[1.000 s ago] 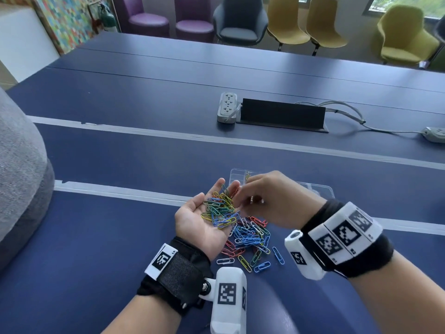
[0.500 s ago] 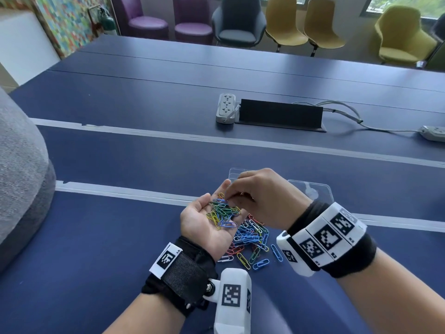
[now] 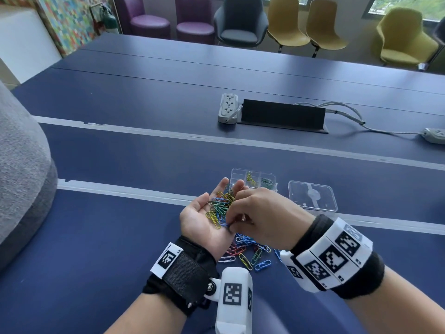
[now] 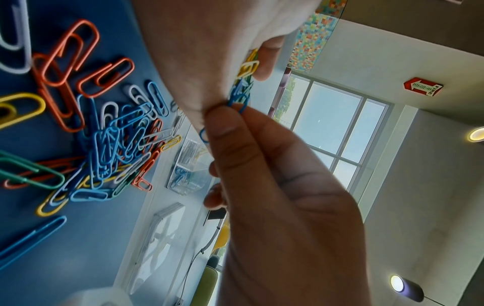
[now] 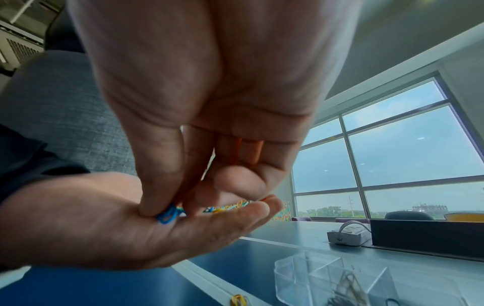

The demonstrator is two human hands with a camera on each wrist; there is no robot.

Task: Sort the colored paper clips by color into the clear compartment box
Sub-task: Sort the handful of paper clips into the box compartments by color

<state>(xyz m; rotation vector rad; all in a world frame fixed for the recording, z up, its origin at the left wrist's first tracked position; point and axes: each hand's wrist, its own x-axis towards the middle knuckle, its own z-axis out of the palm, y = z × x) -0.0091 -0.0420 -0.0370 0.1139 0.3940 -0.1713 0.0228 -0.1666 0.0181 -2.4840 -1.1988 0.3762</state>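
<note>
My left hand (image 3: 199,218) lies palm up above the table and carries a heap of mixed colored paper clips (image 3: 220,206). My right hand (image 3: 230,224) reaches into that palm, thumb and forefinger pinching a blue clip (image 5: 167,214) near the heel of the palm; this blue clip (image 4: 237,101) also shows in the left wrist view. Orange clips (image 5: 247,152) sit tucked under the right hand's curled fingers. A loose pile of clips (image 3: 248,249) lies on the table below both hands. The clear compartment box (image 3: 234,177) stands just beyond the left fingertips, with yellow and green clips in separate cells.
The box's clear lid (image 3: 311,196) lies flat to the right of the box. Farther back are a white power strip (image 3: 227,107), a black cable hatch (image 3: 283,114) and a cord. A grey cushion (image 3: 21,165) fills the left edge. Chairs line the far side.
My right hand has drawn back from the box end of the left fingers to the heel of the palm and now pinches a blue clip. The box has come into view.
</note>
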